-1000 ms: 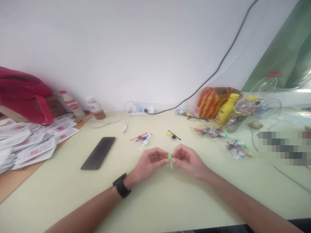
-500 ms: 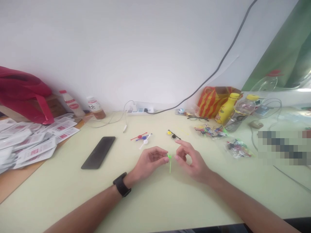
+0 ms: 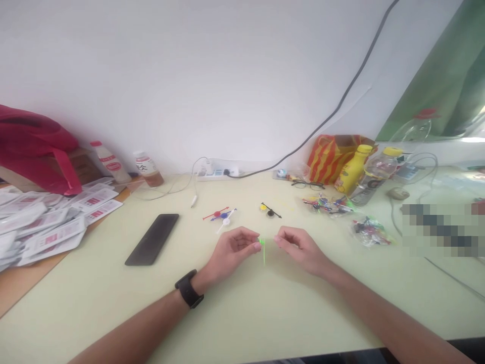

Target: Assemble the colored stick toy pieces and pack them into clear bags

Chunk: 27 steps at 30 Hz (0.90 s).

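The thumb and forefinger of the left hand [image 3: 232,254] pinch a green spinner [image 3: 262,242] by its disc, its thin stem pointing down above the counter [image 3: 235,313]. The right hand [image 3: 303,253] is just to the right, apart from the spinner, thumb and forefinger brought together; whether they hold some tiny piece I cannot tell.

Farther off, red [image 3: 216,215], blue [image 3: 224,216] and white spinners [image 3: 226,222] lie in a cluster on the left; a yellow piece [image 3: 263,207] and a black spinner [image 3: 270,213] lie close together on the right. Those five look set down and done with, each showing a disc, the arrows plain on most. The green one seems mid-handling, not yet laid down. Two clear packets at the right, a far one [image 3: 328,203] and a near one [image 3: 372,232], hold more coloured pieces, so plenty appears left.

A phone [image 3: 152,239] lies to the left; glasses [image 3: 307,185] and a striped bag [image 3: 326,156] are at the far right.
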Available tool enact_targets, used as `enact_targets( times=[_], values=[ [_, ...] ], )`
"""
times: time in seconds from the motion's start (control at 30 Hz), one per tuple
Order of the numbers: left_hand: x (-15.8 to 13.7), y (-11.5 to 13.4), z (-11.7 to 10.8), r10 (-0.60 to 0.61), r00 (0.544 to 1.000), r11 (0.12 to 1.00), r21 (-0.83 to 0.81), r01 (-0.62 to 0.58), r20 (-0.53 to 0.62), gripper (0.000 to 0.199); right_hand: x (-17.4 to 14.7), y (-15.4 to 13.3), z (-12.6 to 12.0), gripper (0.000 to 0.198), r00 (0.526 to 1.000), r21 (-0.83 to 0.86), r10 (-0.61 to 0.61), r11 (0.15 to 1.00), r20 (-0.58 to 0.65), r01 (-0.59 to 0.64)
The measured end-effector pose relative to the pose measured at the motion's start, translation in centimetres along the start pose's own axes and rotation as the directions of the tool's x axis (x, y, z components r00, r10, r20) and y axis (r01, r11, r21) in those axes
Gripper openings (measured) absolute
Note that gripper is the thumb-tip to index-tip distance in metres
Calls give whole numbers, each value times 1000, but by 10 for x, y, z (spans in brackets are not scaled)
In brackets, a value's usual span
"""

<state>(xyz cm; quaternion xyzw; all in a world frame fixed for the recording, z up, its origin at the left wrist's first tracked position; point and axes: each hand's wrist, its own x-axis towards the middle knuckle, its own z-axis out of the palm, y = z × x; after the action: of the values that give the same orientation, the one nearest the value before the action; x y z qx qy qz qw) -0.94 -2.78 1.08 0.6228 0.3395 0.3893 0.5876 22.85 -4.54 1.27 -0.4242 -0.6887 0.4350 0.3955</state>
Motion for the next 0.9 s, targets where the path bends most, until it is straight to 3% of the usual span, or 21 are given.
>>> enact_targets(
  times=[0.13,0.27,0.43,0.63,0.9],
  values=[
    [2,0,-2,3,999,1000,-18,-3,-32,29,4,8,-3,24,997,-145,-31,989,-70,20],
    [4,1,-4,-12,996,999,-32,10,-85,31,7,22,-10,8,980,-410,-136,910,-147,65],
    [6,2,-6,-47,990,998,-39,42,-131,36,12,46,-20,28,975,-597,-173,800,-137,58],
    [8,0,-8,-73,985,997,-32,69,-156,38,18,62,-25,46,991,-669,-91,743,-94,5],
    [7,0,-11,-98,986,989,-127,80,-137,41,18,58,-26,36,986,-628,-122,778,-111,26]
  ],
)
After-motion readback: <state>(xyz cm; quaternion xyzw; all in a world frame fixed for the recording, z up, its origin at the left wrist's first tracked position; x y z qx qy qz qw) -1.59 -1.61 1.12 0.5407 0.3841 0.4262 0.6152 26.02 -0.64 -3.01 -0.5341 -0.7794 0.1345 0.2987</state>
